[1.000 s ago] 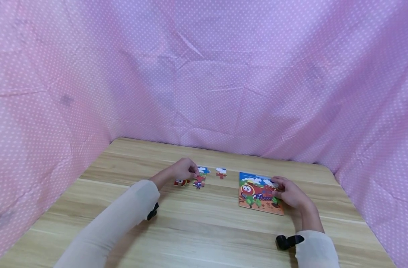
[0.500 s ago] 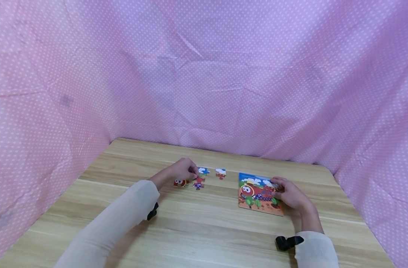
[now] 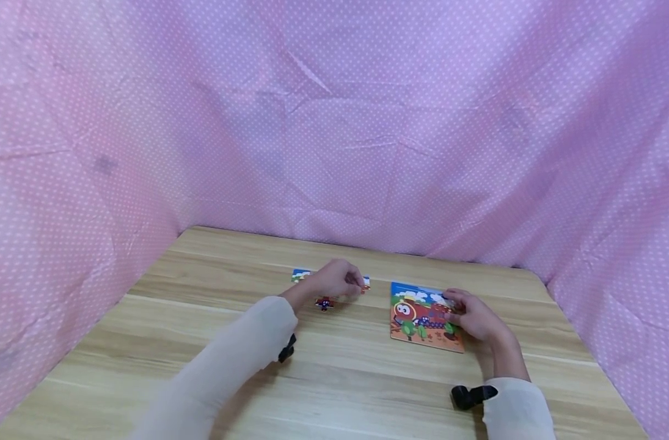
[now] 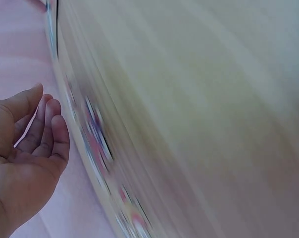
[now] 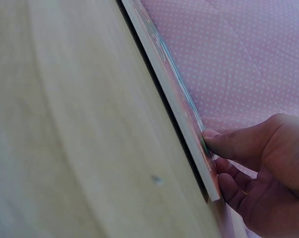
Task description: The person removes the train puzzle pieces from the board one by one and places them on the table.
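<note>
My left hand [image 3: 336, 280] is over the loose jigsaw pieces left of centre, its fingertips at a small white and red puzzle piece [image 3: 366, 282]. In the left wrist view its thumb [image 4: 26, 101] and bent fingers stand apart with nothing between them. Under and around that hand lie a sky-and-cloud piece [image 3: 299, 275] and a red piece with a dark blue figure [image 3: 324, 304], partly covered by the hand and forearm. My right hand [image 3: 477, 316] grips the right edge of a train picture puzzle board [image 3: 416, 318], thumb on its face, fingers at its side.
Everything lies on a light wood-grain table [image 3: 334, 379]. Pink dotted cloth [image 3: 345, 153] hangs behind and along both sides. A black wrist device [image 3: 468, 397] sits at the right sleeve, and another [image 3: 287, 349] at the left one.
My left hand has left the pieces on the left and moved right to the white and red piece. The right hand and the board stay in place.
</note>
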`<state>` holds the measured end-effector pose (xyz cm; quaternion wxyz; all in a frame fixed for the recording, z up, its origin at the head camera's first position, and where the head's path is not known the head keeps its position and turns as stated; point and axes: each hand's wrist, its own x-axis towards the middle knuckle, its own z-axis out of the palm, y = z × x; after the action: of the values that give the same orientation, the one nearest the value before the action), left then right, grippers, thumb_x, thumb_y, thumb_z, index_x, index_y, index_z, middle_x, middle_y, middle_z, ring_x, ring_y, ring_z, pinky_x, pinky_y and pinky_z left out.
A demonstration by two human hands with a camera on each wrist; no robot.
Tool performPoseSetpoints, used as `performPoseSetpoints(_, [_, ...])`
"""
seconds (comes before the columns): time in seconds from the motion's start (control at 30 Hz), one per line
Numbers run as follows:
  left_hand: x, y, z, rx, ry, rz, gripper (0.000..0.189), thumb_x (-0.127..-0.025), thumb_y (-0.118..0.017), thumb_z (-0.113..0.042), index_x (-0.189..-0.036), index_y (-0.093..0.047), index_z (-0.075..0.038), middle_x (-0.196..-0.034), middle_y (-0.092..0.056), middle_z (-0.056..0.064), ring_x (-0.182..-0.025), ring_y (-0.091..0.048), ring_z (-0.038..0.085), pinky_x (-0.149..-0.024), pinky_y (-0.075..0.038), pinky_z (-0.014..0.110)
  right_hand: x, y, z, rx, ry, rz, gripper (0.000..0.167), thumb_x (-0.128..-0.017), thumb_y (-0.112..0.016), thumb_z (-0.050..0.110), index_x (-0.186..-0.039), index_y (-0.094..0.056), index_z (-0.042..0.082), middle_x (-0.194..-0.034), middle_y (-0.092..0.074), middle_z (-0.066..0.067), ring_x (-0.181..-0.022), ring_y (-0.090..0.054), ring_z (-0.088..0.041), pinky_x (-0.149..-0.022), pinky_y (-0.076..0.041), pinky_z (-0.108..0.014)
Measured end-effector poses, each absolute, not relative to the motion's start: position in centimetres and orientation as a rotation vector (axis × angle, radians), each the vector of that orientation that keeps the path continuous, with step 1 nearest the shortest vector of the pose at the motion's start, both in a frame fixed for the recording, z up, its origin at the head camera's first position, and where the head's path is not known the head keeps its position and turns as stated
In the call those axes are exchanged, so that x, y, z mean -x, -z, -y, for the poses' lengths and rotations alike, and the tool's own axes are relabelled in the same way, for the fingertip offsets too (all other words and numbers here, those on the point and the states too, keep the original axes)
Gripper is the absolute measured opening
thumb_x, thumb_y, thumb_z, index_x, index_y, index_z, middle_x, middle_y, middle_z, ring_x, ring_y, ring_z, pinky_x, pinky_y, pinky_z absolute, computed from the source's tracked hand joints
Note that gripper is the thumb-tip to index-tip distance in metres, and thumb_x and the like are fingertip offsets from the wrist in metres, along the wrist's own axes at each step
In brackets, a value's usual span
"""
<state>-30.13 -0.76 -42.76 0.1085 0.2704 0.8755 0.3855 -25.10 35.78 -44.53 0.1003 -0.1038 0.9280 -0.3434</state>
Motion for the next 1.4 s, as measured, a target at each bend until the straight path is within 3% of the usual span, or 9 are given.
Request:
performPoseSetpoints(0.3, [29.6,42.8,-5.2,-0.896,-1.113,-2.519,0.012,-0.094,-0.073,-0.006,-0.106,-0.073,-0.008,-0.095,-0.069,-0.002,-0.086,-0.062,0.007,-0.08,-0.052,0.02,24.8,44.2,-35.6,0.32,1.017,-2.743,0.048,-0.103,-0.058,0.006,-0.149,-0.047,-0.002,-0.161,-0.029,-0.026,-0.139,-0.035,-0.052,-0.111,-0.026,-0.071])
performPoseSetpoints(0.7, [28.9,43.0,-10.1,-0.886,-1.139,-2.503,0.007,-0.096,-0.073,-0.009,-0.103,-0.074,-0.008,-0.085,-0.067,-0.006,-0.08,-0.062,0.005,-0.073,-0.051,0.018,25.2,44.3,-35.7,0.325,1.015,-2.756,0.049,-0.102,-0.059,0.005,-0.149,-0.047,-0.003,-0.16,-0.03,-0.027,-0.141,-0.032,-0.054,-0.112,-0.025,-0.07])
performPoseSetpoints(0.93, [28.7,44.3,-12.9,-0.903,-1.1,-2.531,0.01,-0.093,-0.079,-0.018,-0.1,-0.075,-0.012,-0.084,-0.067,-0.01,-0.078,-0.061,0.001,-0.073,-0.049,0.015,25.1,44.3,-35.9,0.373,1.015,-2.764,0.048,-0.102,-0.06,0.004,-0.147,-0.048,-0.004,-0.159,-0.031,-0.029,-0.141,-0.033,-0.056,-0.111,-0.027,-0.07])
performPoseSetpoints(1.23, [28.5,44.8,-14.8,-0.859,-0.958,-2.584,0.03,-0.084,-0.088,-0.029,-0.108,-0.076,-0.015,-0.088,-0.063,-0.012,-0.082,-0.056,0.0,-0.074,-0.046,0.014,25.1,44.2,-35.9,0.408,1.021,-2.763,0.048,-0.1,-0.06,0.001,-0.146,-0.049,-0.007,-0.158,-0.032,-0.03,-0.14,-0.033,-0.057,-0.111,-0.028,-0.07])
performPoseSetpoints(1.4, [28.2,44.7,-15.0,-0.818,-0.905,-2.614,0.029,-0.083,-0.088,-0.031,-0.105,-0.075,-0.017,-0.088,-0.061,-0.012,-0.083,-0.055,0.002,-0.075,-0.045,0.015,25.1,44.3,-35.8,0.41,1.027,-2.755,0.049,-0.1,-0.061,0.001,-0.146,-0.048,-0.007,-0.158,-0.032,-0.03,-0.139,-0.034,-0.056,-0.111,-0.029,-0.069])
